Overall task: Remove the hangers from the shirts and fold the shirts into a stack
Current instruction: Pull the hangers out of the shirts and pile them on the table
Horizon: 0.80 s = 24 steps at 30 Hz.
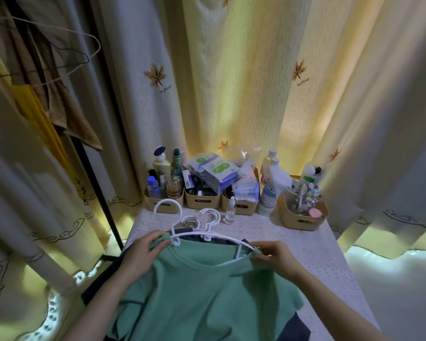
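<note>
Head view, green shirt (202, 289) shoulders pinched, both grips

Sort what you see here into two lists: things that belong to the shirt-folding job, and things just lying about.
Job: green shirt; dark shirts beneath; white hangers; left hand; right hand.

Lying about: bins of bottles; spray bottle; small clear bottle; wire hangers; curtains.

Two bare forearms in view, no sleeves visible up to frame edge. Left hand (139, 254) and right hand (274, 258): no gloves, rings, watch or wristbands visible.
</note>
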Available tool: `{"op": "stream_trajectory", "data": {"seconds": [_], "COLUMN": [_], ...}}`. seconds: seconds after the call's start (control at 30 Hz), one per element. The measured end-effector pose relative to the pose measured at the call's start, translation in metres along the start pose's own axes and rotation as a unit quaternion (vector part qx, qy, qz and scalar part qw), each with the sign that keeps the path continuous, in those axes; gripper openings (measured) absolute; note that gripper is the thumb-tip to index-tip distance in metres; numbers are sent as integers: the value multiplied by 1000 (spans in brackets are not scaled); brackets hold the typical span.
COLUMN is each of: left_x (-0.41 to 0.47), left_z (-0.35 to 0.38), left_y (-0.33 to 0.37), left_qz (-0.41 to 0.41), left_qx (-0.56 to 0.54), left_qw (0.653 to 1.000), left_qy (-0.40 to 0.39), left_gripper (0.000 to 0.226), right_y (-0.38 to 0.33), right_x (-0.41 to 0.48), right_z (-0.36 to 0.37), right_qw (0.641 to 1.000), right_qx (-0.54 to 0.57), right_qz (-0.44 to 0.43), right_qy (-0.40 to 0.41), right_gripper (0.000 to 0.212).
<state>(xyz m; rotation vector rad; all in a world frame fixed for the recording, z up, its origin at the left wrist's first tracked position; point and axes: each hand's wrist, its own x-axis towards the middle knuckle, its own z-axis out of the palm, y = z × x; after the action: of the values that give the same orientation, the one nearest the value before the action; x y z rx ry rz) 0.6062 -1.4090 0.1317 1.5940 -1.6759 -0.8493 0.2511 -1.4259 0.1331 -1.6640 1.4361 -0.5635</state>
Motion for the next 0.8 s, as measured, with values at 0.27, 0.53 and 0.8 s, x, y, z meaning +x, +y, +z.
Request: {"op": "stream_trajectory", "data": {"seconds": [0.27,0.53,0.8], "left_x": [9,-4,-3], "left_z": [6,-3,1], "left_y": [5,-14,-3], "left_qz": [-6,-54,-31], "left_qx": [-8,-48,-27], "left_qw": [1000,996,999], "left_qy": [-9,50,1], "left_gripper": [5,10,11], "right_y": [-10,-5,-4], "right_x": [4,3,7], "right_z": [-11,-11,-5], "right_qw": [998,993,980], "right_qx": [54,120,71], "right_qz": [-32,10,2], "right_qy": [31,-18,188], "right_gripper": [36,20,22]}}
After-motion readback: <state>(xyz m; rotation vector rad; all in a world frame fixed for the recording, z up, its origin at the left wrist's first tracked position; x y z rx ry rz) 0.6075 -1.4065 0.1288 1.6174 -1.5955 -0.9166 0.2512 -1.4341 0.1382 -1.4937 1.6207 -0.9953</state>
